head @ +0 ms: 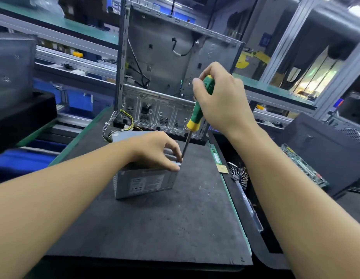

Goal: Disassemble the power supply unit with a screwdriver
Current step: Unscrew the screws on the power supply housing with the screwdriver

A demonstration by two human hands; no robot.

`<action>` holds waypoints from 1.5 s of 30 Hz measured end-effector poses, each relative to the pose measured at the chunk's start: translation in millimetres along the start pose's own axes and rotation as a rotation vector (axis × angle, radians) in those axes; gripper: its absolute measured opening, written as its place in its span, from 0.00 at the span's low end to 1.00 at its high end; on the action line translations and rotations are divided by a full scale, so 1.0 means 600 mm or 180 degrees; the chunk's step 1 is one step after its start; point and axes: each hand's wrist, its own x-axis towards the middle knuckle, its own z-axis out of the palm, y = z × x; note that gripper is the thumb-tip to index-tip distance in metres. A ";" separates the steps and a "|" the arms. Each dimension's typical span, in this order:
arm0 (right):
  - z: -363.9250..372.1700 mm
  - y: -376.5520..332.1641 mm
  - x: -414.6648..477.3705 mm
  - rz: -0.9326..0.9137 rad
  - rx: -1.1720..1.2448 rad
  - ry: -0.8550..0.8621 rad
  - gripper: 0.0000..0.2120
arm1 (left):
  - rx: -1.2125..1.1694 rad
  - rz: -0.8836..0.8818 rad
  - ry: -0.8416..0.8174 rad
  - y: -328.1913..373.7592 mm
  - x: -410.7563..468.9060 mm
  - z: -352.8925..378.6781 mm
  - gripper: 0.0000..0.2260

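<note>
A grey metal power supply unit [143,183] with a label on its near side lies on the dark mat in the middle of the bench. Its bundle of wires [114,127] trails off the far left end. My left hand [157,151] rests on top of the unit, fingers pressed at its right top corner. My right hand [221,99] grips the green and yellow handle of a screwdriver [196,115]. The screwdriver stands nearly upright, its tip touching the unit's top right corner beside my left fingertips.
An empty computer case [171,77] stands upright just behind the unit. A bin to the right holds a heatsink fan [238,175] and a memory stick [216,158]. A circuit board [303,166] lies farther right. Black foam [24,109] sits at left; shelving rails run behind.
</note>
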 end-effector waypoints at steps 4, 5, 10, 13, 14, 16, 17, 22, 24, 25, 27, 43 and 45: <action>0.013 0.007 0.000 0.0021 0.0027 -0.0017 0.08 | -0.0336 -0.0016 0.0074 -0.005 0.002 0.006 0.05; 0.017 0.010 0.000 0.0037 0.0017 -0.0044 0.09 | -0.0395 -0.0031 0.0053 -0.005 0.001 0.004 0.04; 0.030 0.021 0.002 0.0109 0.0049 -0.0172 0.08 | -0.0646 -0.0161 0.0004 -0.006 -0.007 -0.007 0.01; 0.031 0.028 0.002 0.0091 0.0061 -0.0142 0.08 | -0.0641 -0.0154 0.0061 -0.006 -0.006 -0.006 0.01; 0.031 0.029 0.002 0.0090 0.0068 -0.0139 0.08 | -0.0634 -0.0157 0.0080 -0.006 -0.004 -0.006 0.00; 0.032 0.032 0.001 0.0095 0.0075 -0.0144 0.08 | -0.0593 -0.0158 0.0125 -0.007 -0.002 -0.004 0.01; 0.033 0.034 0.000 0.0102 0.0082 -0.0151 0.08 | -0.0575 -0.0162 0.0142 -0.007 -0.001 -0.004 0.01; 0.038 0.036 -0.004 0.0106 0.0111 -0.0224 0.08 | -0.0515 -0.0242 0.0210 -0.009 0.000 -0.003 0.03; 0.039 0.036 -0.004 0.0088 0.0113 -0.0215 0.08 | -0.0466 -0.0237 0.0172 -0.009 0.000 -0.005 0.04; 0.039 0.035 -0.004 0.0083 0.0112 -0.0218 0.08 | -0.0445 -0.0231 0.0145 -0.008 -0.001 -0.005 0.04; 0.039 0.033 -0.004 0.0072 0.0102 -0.0208 0.09 | -0.0437 -0.0219 0.0089 -0.006 -0.002 -0.007 0.05; 0.039 0.034 -0.005 0.0061 0.0041 -0.0019 0.09 | -0.0317 -0.0183 0.0048 -0.003 0.001 -0.005 0.02; 0.039 0.033 -0.005 0.0036 -0.0018 -0.0029 0.09 | -0.0263 -0.0197 0.0070 -0.002 0.001 -0.005 0.02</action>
